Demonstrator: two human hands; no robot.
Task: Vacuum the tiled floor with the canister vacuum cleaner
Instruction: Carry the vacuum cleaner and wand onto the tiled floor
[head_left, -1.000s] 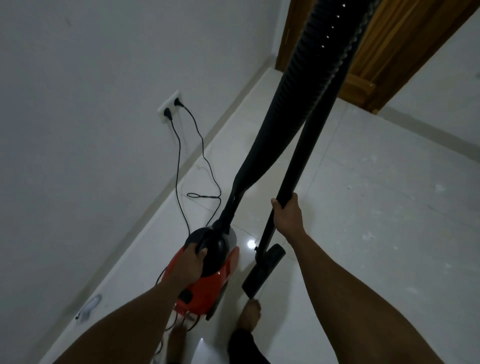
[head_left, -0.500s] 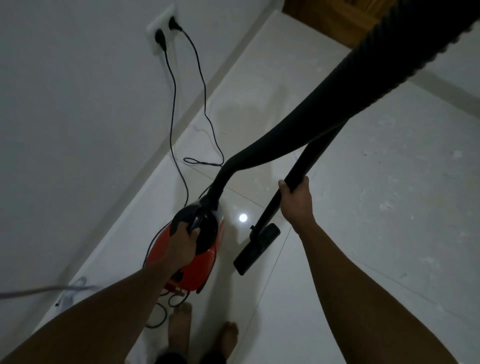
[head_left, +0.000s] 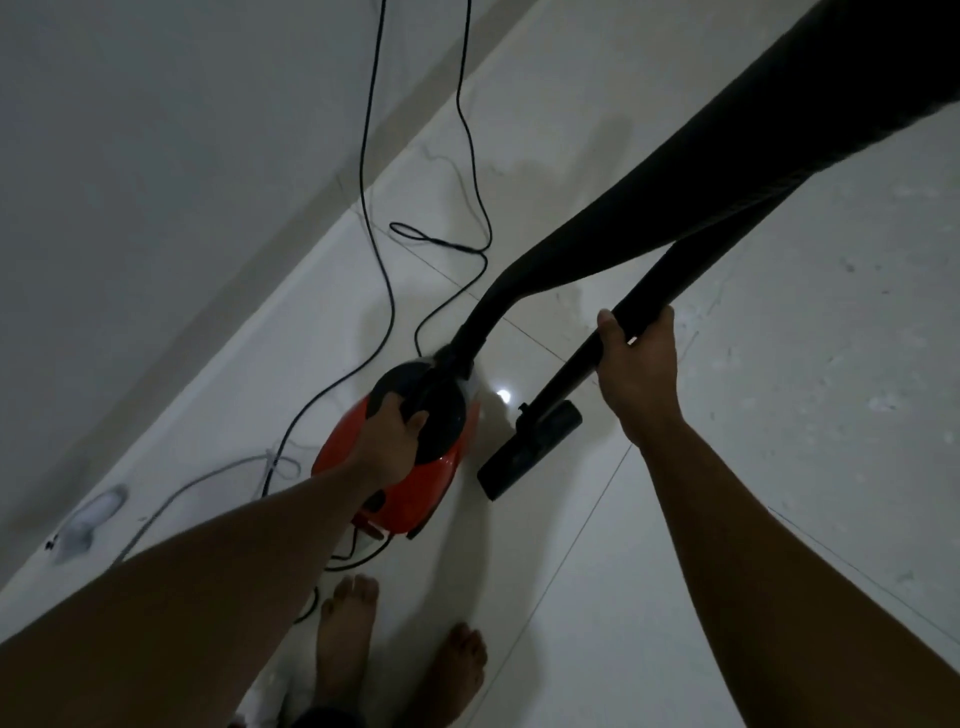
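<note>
A red canister vacuum (head_left: 431, 488) with a black top stands on the white tiled floor (head_left: 779, 467) just ahead of my bare feet. My left hand (head_left: 390, 441) grips the black carry handle on its top. My right hand (head_left: 639, 374) holds the black wand (head_left: 587, 358), fingers curled round it above the floor nozzle (head_left: 530, 452). The nozzle sits to the right of the canister, at or just above the tile. A thick black hose (head_left: 675, 192) runs from the canister up and out at the upper right.
A grey wall (head_left: 156, 182) runs along the left. Two black cords (head_left: 374, 218) hang down it and loop across the floor beside the canister. A pale cable and a small white object (head_left: 88, 519) lie at the wall's foot. Dust specks mark the tiles at right.
The view has tipped down: socket and wooden door have left the frame and both feet show. The canister and nozzle sit a little nearer my feet. Both hands keep their holds.
</note>
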